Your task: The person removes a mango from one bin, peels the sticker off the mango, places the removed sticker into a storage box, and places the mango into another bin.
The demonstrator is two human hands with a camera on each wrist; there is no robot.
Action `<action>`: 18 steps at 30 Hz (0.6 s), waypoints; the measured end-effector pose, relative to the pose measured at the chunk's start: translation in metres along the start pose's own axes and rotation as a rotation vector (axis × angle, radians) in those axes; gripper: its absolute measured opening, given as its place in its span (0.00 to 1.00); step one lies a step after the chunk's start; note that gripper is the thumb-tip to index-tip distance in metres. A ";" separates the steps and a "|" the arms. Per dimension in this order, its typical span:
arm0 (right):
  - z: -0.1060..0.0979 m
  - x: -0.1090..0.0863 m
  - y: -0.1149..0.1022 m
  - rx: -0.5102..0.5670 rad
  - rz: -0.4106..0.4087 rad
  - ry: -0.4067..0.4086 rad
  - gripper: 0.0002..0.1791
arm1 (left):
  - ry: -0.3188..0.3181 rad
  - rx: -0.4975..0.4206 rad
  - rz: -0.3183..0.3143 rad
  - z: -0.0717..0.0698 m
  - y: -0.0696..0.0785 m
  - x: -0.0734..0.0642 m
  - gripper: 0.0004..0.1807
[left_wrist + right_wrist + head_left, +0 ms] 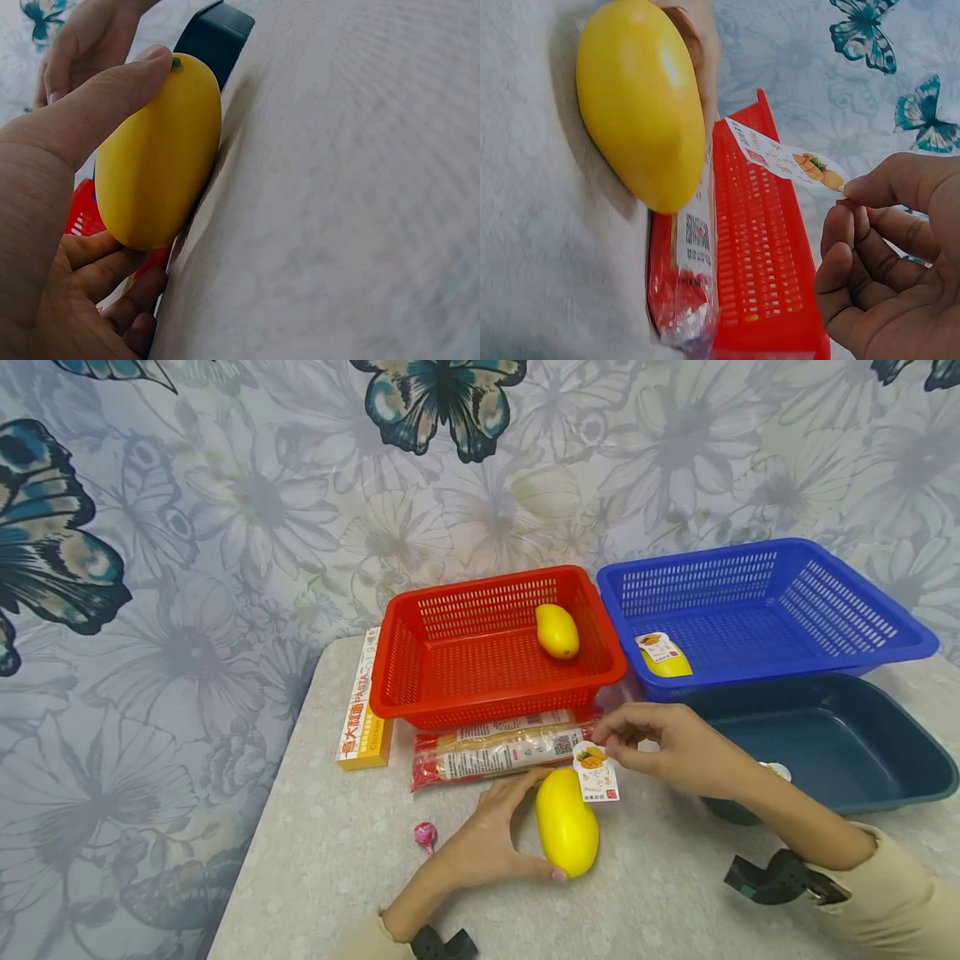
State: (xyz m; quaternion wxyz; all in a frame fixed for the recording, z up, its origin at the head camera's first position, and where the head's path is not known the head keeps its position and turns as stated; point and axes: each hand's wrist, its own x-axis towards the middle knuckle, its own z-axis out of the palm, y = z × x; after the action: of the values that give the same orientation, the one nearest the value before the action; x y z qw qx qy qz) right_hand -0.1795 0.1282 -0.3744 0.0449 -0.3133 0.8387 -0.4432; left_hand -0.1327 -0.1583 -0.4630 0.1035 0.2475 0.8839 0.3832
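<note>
A yellow mango (pixel 567 822) lies on the table, its two ends held between the thumb and fingers of my left hand (pixel 491 843). The left wrist view shows that thumb on the stem end of the mango (pixel 161 157). Between thumb and fingertips, my right hand (pixel 675 745) pinches the edge of a white label (pixel 596 772) with a mango picture. In the right wrist view the label (pixel 780 157) hangs from the fingertips, apart from the mango (pixel 641 105). Behind both hands lie clear-and-red packs of noodles (pixel 495 756).
A red basket (pixel 495 693) with a mango (pixel 557 631) stands at the back. Right of it are a blue basket (pixel 750 668) with a labelled mango (pixel 667 664) and a dark green tub (pixel 810 727). A pasta box (pixel 363 718) and a wrapped lollipop (pixel 425 835) lie left.
</note>
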 end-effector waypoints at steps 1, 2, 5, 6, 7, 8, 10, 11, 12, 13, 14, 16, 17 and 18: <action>-0.002 -0.001 0.001 -0.007 0.003 0.010 0.08 | 0.001 0.001 0.005 0.000 0.000 0.000 0.63; -0.004 -0.002 0.001 -0.015 0.005 0.018 0.08 | 0.004 0.000 0.010 0.000 0.000 0.000 0.62; -0.012 -0.005 0.005 -0.031 0.013 0.044 0.08 | 0.016 -0.003 0.021 0.000 0.001 0.001 0.62; -0.015 -0.006 0.006 -0.032 0.017 0.049 0.09 | 0.018 -0.002 0.022 -0.001 0.001 0.001 0.62; -0.018 -0.008 0.007 -0.034 0.020 0.057 0.09 | 0.021 -0.002 0.023 -0.001 0.001 0.001 0.62; -0.021 -0.009 0.008 -0.038 0.024 0.063 0.09 | 0.022 -0.003 0.025 -0.001 0.000 0.001 0.62; -0.028 -0.013 0.010 -0.047 0.042 0.080 0.09 | 0.020 -0.005 0.029 0.000 0.000 0.001 0.62; -0.031 -0.015 0.011 -0.055 0.050 0.089 0.08 | 0.019 -0.008 0.032 0.000 0.000 0.001 0.62; -0.035 -0.017 0.012 -0.057 0.059 0.098 0.09 | 0.016 -0.009 0.034 0.000 0.000 0.001 0.62; -0.038 -0.019 0.013 -0.062 0.070 0.110 0.09 | 0.014 -0.012 0.035 0.000 0.000 0.001 0.62; -0.041 -0.021 0.014 -0.071 0.082 0.122 0.09 | 0.011 -0.015 0.036 0.000 0.000 0.001 0.62; -0.048 -0.026 0.016 -0.094 0.095 0.145 0.08 | 0.005 -0.020 0.031 0.000 0.000 0.001 0.62; -0.051 -0.028 0.018 -0.107 0.102 0.154 0.08 | 0.003 -0.021 0.028 0.000 -0.001 0.001 0.62; -0.053 -0.030 0.019 -0.115 0.118 0.164 0.08 | 0.001 -0.020 0.025 0.000 -0.001 0.000 0.62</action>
State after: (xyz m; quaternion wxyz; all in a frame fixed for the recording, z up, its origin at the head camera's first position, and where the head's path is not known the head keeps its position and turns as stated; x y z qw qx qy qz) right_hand -0.1834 0.1913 -0.3629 -0.0161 -0.2280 0.8806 -0.4152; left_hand -0.1332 -0.1584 -0.4635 0.1008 0.2574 0.8769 0.3933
